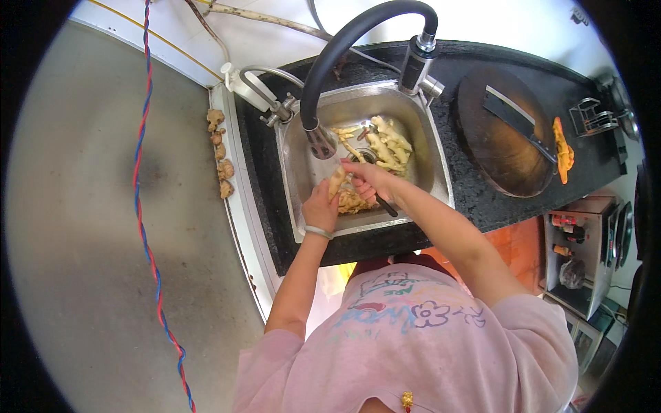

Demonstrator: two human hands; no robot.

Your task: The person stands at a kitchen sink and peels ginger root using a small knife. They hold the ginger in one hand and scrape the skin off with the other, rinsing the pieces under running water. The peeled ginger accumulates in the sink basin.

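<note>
Over the front of the steel sink (434, 155), my left hand (321, 206) holds a piece of ginger root (337, 181) upright. My right hand (369, 180) grips a tool by its black handle (386, 205); the fingers hide its working end, so its kind cannot be told. The two hands are close together, just below the faucet's spray head (323, 143). Pale ginger roots (390, 142) lie in the back right of the basin, some around the drain. Brownish ginger pieces or peelings (353, 201) lie beneath my hands near the front wall.
A black flexible faucet (351, 38) arches over the sink. Right of it, a cleaver (511, 116) rests on a round wooden chopping board (480, 139), beside an orange cloth-like item (563, 149) and a wire rack (594, 117). Several ginger pieces (225, 169) line the ledge at left, near a smaller tap (281, 111).
</note>
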